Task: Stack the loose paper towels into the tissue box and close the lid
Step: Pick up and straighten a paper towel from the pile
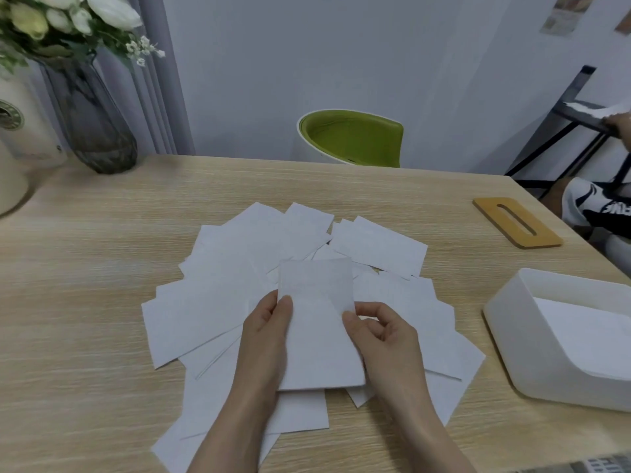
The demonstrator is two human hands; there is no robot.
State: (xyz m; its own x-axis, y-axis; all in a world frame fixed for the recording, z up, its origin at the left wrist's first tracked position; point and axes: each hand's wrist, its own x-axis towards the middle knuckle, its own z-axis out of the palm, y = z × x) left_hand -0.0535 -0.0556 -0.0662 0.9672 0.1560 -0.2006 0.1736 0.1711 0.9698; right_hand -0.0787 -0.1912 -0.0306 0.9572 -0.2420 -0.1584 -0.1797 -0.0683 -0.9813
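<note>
White paper towels (211, 295) lie fanned over the counter (85, 274); the left hand (269, 322) and right hand (379, 331) each pinch a side edge of one lifted towel (317, 322). At three o'clock sits the open tissue box (512, 322), its wooden lid (517, 221) at one o'clock. Such thin sheets could crumple or fold going in, leaving the stack uneven.

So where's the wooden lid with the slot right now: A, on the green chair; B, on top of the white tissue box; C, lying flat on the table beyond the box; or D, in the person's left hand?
C: the wooden lid lies flat on the table toward its far right corner, apart from the open tissue box, while both hands hold a paper towel.
</note>
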